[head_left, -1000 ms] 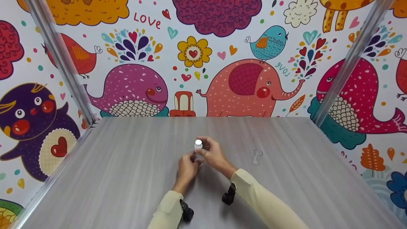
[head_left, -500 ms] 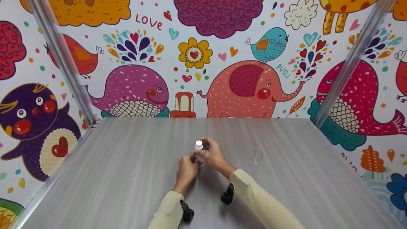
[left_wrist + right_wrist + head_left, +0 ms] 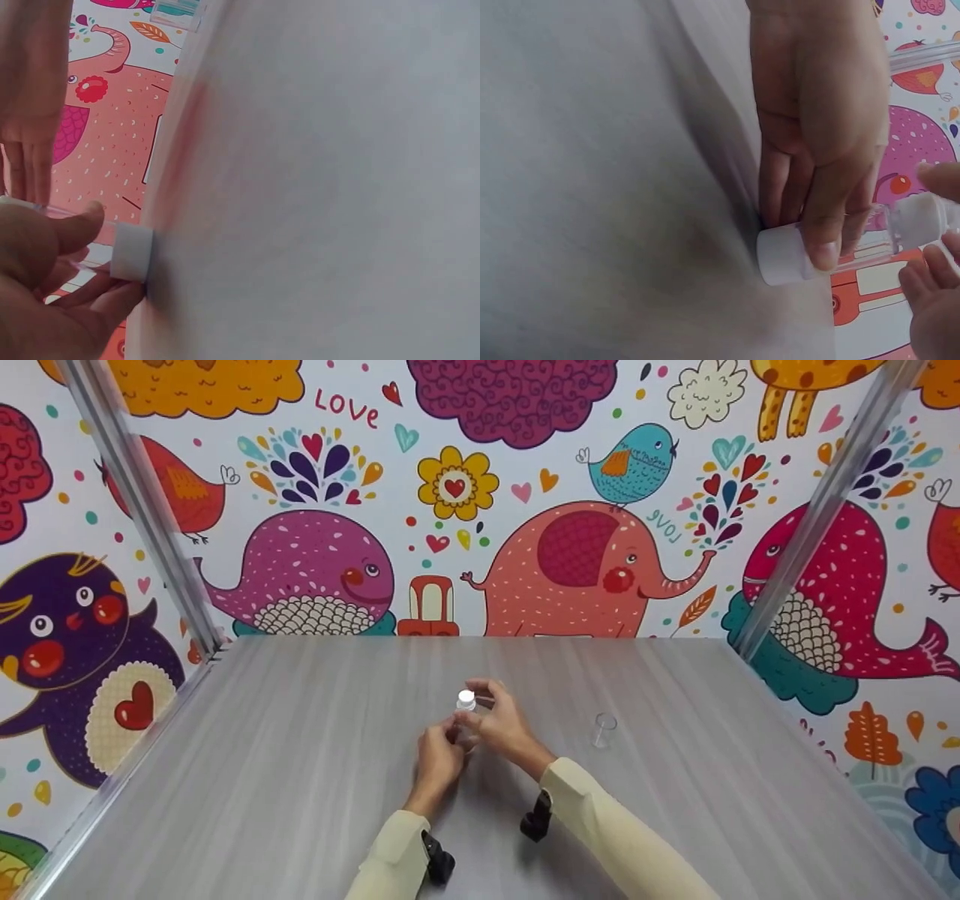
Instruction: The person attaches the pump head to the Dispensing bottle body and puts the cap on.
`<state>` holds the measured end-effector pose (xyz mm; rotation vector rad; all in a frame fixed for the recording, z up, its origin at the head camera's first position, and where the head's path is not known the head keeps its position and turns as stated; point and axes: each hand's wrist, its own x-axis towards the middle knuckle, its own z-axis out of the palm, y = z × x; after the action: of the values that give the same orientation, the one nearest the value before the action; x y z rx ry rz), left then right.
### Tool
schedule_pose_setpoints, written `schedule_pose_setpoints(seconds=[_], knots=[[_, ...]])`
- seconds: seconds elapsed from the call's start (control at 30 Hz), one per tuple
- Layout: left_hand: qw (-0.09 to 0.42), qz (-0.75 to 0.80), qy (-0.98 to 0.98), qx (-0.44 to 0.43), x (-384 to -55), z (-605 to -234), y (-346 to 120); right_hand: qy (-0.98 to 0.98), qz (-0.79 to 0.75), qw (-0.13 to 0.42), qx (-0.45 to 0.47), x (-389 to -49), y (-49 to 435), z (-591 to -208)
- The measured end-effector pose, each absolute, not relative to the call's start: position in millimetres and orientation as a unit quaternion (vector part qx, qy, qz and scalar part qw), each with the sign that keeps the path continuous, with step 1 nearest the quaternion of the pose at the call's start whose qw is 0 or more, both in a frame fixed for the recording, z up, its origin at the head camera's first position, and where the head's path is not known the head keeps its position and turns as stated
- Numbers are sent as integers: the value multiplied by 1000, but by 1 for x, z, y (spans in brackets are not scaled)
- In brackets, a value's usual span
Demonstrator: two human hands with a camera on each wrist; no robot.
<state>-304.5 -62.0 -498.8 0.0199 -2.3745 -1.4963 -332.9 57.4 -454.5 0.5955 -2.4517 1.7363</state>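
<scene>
A small clear bottle (image 3: 466,706) with a white cap stands upright between the two hands in the head view. My left hand (image 3: 437,757) grips it low down; in the right wrist view, the left thumb presses beside the bottle's white base (image 3: 778,256), close to the table. My right hand (image 3: 508,727) is at the upper part, thumb and fingers curved round the white top (image 3: 919,220). In the left wrist view the bottle's clear body (image 3: 96,251) is partly covered by the left fingers. A clear, open cylindrical cup (image 3: 604,731) stands to the right of the hands.
The grey wood-grain table (image 3: 300,735) spreads out on all sides of the hands. Printed cartoon panels (image 3: 450,547) rise at the back and sides, with metal posts (image 3: 146,510) at the corners.
Both hands keep nearly the same place around the bottle, with only slight finger shifts. The cup has not moved on the table; the head view itself sways a little.
</scene>
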Motion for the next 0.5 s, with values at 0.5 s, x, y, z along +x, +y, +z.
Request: schedule_pose_setpoints(seconds=[0.5], knots=[[168,-515,-841,1,-306,-500,-62,-788,559,56,252,-338,59,-459]])
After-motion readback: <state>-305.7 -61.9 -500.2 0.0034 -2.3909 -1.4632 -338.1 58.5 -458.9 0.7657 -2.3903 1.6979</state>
